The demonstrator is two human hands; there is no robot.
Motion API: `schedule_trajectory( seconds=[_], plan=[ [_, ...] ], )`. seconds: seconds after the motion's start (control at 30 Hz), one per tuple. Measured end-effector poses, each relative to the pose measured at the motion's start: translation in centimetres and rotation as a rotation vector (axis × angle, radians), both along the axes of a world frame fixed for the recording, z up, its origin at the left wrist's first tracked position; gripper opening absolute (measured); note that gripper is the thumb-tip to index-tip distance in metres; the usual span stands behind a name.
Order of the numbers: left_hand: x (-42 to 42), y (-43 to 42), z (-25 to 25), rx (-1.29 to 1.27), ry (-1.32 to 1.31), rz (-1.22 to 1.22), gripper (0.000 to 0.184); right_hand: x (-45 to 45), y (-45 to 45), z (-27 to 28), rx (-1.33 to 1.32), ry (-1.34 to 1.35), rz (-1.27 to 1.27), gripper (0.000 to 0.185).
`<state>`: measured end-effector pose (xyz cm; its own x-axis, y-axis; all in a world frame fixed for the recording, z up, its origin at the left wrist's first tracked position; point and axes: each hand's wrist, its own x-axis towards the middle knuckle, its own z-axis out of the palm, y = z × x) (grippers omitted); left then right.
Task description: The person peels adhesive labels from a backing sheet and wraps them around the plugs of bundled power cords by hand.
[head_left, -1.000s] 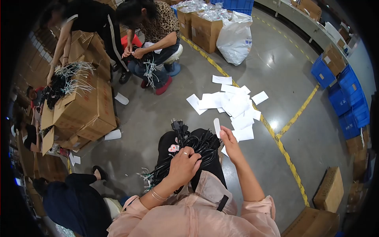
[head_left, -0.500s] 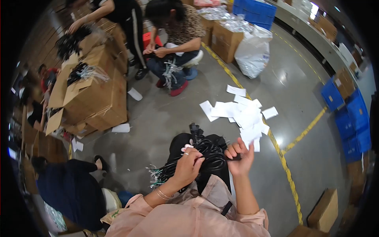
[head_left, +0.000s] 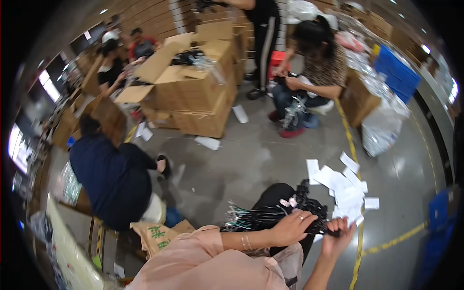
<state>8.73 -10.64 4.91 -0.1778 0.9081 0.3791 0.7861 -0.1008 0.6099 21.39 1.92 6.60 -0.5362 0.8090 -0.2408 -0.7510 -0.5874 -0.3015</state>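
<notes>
A bundle of black cables (head_left: 266, 216) lies across my lap, its pale and green wire ends pointing left and its black plugs at the right. My left hand (head_left: 296, 227) rests on the bundle with its fingers curled round cables, beside small pink-and-white tags (head_left: 288, 202). At the plug end, my right hand (head_left: 337, 237) has its fingers closed on part of the black cables. Loose white papers (head_left: 345, 193) lie on the floor just beyond my hands.
Open cardboard boxes (head_left: 198, 92) stand ahead to the left. A seated person (head_left: 309, 67) handles cables ahead; another person (head_left: 113, 174) sits at the left. A white bag (head_left: 384, 126) and blue crates (head_left: 396, 72) are at the right. A paper sack (head_left: 157, 237) is beside me.
The view has swung left, so the surroundings sit further right. The white slip in my right hand a second ago is gone from it, and that hand has closed on the cables.
</notes>
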Motion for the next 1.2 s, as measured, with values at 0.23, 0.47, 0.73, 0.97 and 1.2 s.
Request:
schedule_trajectory(
  seconds=[0.23, 0.47, 0.73, 0.97, 1.2],
  plan=[
    [-2.0, -0.3, -0.8, 0.113, -0.192, -0.014, 0.042, 2.7, -0.8, -3.1, -0.036, 0.117, 0.032, 0.026],
    [-2.7, -0.5, -0.1, -0.031, -0.638, -0.022, 0.025, 2.3, -4.9, 1.9, 0.329, 0.008, 0.124, 0.034],
    [-1.3, -2.0, -0.7, 0.187, -0.017, -0.04, 0.042, -1.1, -5.1, 5.4, 0.301, 0.005, 0.084, 0.029],
    [-2.3, -1.1, -1.9, 0.197, 0.0, -0.15, 0.035, -1.5, -4.7, 5.7, 0.239, -0.049, 0.082, 0.024],
    [-4.3, 0.0, -2.0, 0.101, -0.254, -0.38, 0.03, -0.2, -2.8, 3.9, 0.053, -0.028, 0.121, 0.023]
  ],
)
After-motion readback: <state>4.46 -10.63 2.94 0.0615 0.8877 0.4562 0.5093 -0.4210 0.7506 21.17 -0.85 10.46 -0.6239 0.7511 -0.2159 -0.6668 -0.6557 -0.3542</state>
